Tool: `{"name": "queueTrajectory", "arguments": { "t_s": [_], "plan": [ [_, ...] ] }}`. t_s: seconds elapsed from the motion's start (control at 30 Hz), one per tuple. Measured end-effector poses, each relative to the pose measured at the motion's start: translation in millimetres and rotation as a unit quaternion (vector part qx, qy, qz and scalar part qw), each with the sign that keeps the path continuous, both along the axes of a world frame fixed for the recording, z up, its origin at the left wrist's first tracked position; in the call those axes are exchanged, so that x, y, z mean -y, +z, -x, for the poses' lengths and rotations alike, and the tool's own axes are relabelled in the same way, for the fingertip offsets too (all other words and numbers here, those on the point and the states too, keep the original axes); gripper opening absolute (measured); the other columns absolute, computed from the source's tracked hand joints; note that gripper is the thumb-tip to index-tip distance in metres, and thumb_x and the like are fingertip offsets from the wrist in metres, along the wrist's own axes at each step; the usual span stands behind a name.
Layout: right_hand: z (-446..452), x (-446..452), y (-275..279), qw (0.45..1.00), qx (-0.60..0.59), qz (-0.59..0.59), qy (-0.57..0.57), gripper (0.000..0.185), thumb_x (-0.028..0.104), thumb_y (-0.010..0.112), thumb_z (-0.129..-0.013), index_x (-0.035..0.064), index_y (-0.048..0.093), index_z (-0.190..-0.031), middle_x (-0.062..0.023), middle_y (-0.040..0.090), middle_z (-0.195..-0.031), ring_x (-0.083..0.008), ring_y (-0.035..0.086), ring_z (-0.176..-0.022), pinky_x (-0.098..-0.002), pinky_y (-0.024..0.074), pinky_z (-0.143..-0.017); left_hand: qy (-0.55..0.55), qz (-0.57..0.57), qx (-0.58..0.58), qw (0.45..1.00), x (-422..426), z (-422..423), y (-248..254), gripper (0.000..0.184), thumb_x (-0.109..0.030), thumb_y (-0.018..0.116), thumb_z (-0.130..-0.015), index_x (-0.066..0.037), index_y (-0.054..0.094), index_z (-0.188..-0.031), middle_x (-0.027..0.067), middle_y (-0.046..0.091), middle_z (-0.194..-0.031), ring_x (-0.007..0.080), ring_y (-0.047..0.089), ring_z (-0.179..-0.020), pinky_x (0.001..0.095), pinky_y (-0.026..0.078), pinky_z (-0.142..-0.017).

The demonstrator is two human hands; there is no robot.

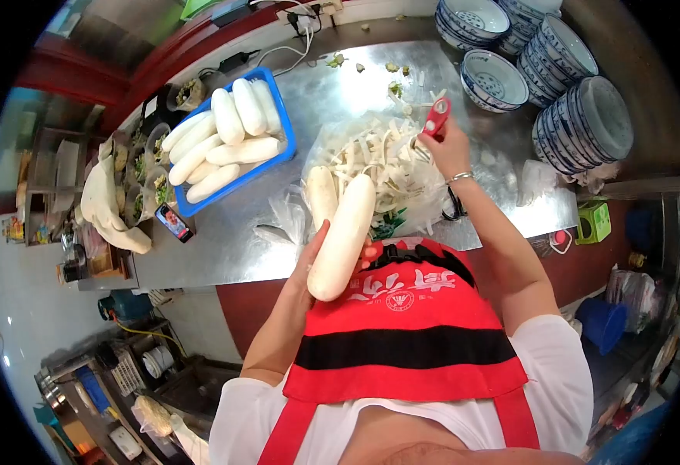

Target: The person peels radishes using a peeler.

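My left hand (309,258) is wrapped round a long white radish (343,240), which slants up and away in front of the red apron. In my right hand (450,149) is a peeler with a red handle (437,116), raised above the peelings and apart from the radish. A second white radish (321,192) lies just beyond the held one, at the left edge of a heap of pale peel strips (378,155). The heap rests on a clear plastic bag (425,208) spread over the metal table (239,244).
A blue basket (290,133) with several white radishes (228,116) stands at the left. Beside it lies a phone (174,222). Stacks of blue-and-white bowls (584,120) fill the back right. Small green-tipped scraps (392,68) dot the table's far side.
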State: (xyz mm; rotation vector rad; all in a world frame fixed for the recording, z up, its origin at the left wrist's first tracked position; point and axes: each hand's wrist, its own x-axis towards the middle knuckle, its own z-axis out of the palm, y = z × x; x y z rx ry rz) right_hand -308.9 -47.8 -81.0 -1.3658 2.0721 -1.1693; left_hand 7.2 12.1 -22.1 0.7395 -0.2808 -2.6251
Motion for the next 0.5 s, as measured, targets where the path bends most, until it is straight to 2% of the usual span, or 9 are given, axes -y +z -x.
{"name": "queueTrajectory", "arguments": {
  "t_s": [0.07, 0.13, 0.23, 0.27, 0.3, 0.33, 0.4, 0.43, 0.5],
  "plan": [
    [-9, -5, 29, 0.998, 0.049, 0.041, -0.028, 0.038, 0.021, 0.076, -0.077, 0.0024, 0.057, -0.104, -0.0069, 0.068, -0.088, -0.0179, 0.065, -0.077, -0.0334, 0.0523, -0.071, 0.034, 0.004, 0.058, 0.998, 7, 7, 9, 0.063, -0.049, 0.032, -0.098, 0.002, 0.041, -0.133, 0.0212, 0.058, -0.116, 0.0294, 0.061, -0.101, 0.0364, 0.056, -0.077],
    [-47, -20, 77, 0.962, 0.252, 0.064, 0.079, 0.046, 0.022, 0.078, -0.075, 0.0015, 0.057, -0.110, -0.0083, 0.067, -0.094, -0.0170, 0.065, -0.082, -0.0335, 0.0521, -0.075, 0.032, 0.034, 0.031, 0.998, 14, 8, -4, 0.065, -0.052, 0.033, -0.097, 0.002, 0.044, -0.132, 0.0206, 0.059, -0.114, 0.0274, 0.063, -0.096, 0.0358, 0.057, -0.075],
    [-98, -51, 96, 0.914, 0.340, 0.024, 0.219, 0.053, 0.021, 0.078, -0.074, 0.0015, 0.055, -0.118, -0.0089, 0.065, -0.100, -0.0154, 0.063, -0.088, -0.0308, 0.0512, -0.078, 0.016, 0.032, 0.040, 0.999, 19, 12, -8, 0.066, -0.055, 0.035, -0.096, 0.001, 0.048, -0.129, 0.0185, 0.061, -0.111, 0.0249, 0.066, -0.089, 0.0351, 0.058, -0.072],
    [-110, -57, 101, 0.890, 0.366, 0.023, 0.271, 0.055, 0.022, 0.078, -0.074, 0.0016, 0.055, -0.120, -0.0090, 0.065, -0.102, -0.0153, 0.063, -0.089, -0.0301, 0.0510, -0.079, 0.016, 0.015, 0.091, 0.996, 18, 14, -8, 0.067, -0.057, 0.036, -0.095, 0.001, 0.049, -0.128, 0.0168, 0.063, -0.107, 0.0236, 0.066, -0.085, 0.0346, 0.058, -0.071],
    [-114, -59, 103, 0.898, 0.334, 0.030, 0.284, 0.048, 0.021, 0.078, -0.075, 0.0019, 0.059, -0.114, -0.0067, 0.065, -0.097, -0.0134, 0.062, -0.086, -0.0286, 0.0506, -0.078, 0.017, -0.002, 0.142, 0.990, 16, 14, -9, 0.068, -0.058, 0.036, -0.094, 0.000, 0.049, -0.127, 0.0151, 0.064, -0.103, 0.0224, 0.066, -0.080, 0.0340, 0.057, -0.069],
    [-110, -56, 99, 0.898, 0.336, 0.030, 0.284, 0.048, 0.021, 0.078, -0.075, 0.0019, 0.059, -0.114, -0.0067, 0.065, -0.097, -0.0134, 0.062, -0.086, -0.0286, 0.0506, -0.078, 0.017, -0.003, 0.143, 0.990, 13, 13, -9, 0.068, -0.058, 0.036, -0.094, 0.000, 0.049, -0.127, 0.0151, 0.064, -0.103, 0.0224, 0.066, -0.080, 0.0340, 0.057, -0.069],
    [-89, -39, 80, 0.910, 0.376, -0.035, 0.174, 0.038, 0.020, 0.076, -0.076, 0.0019, 0.063, -0.107, -0.0042, 0.066, -0.090, -0.0108, 0.061, -0.081, -0.0262, 0.0499, -0.074, 0.006, -0.003, 0.018, 1.000, 8, 10, -10, 0.070, -0.059, 0.037, -0.093, 0.000, 0.048, -0.128, 0.0148, 0.062, -0.104, 0.0236, 0.065, -0.082, 0.0338, 0.056, -0.069],
    [-74, -27, 68, 0.890, 0.432, -0.020, 0.144, 0.029, 0.018, 0.074, -0.078, 0.0018, 0.065, -0.100, -0.0028, 0.066, -0.086, -0.0086, 0.059, -0.076, -0.0245, 0.0489, -0.069, 0.002, -0.016, -0.060, 0.998, 7, 10, -7, 0.070, -0.059, 0.037, -0.094, 0.000, 0.045, -0.131, 0.0160, 0.059, -0.109, 0.0261, 0.063, -0.088, 0.0351, 0.055, -0.072],
    [-43, -10, 38, 0.933, 0.340, 0.008, 0.115, 0.026, 0.017, 0.074, -0.078, 0.0024, 0.063, -0.097, -0.0038, 0.067, -0.084, -0.0100, 0.061, -0.073, -0.0257, 0.0488, -0.065, -0.012, -0.020, -0.113, 0.993, 4, 5, -12, 0.069, -0.057, 0.037, -0.094, 0.000, 0.042, -0.133, 0.0170, 0.057, -0.112, 0.0279, 0.062, -0.092, 0.0358, 0.055, -0.073]
  ]
}}
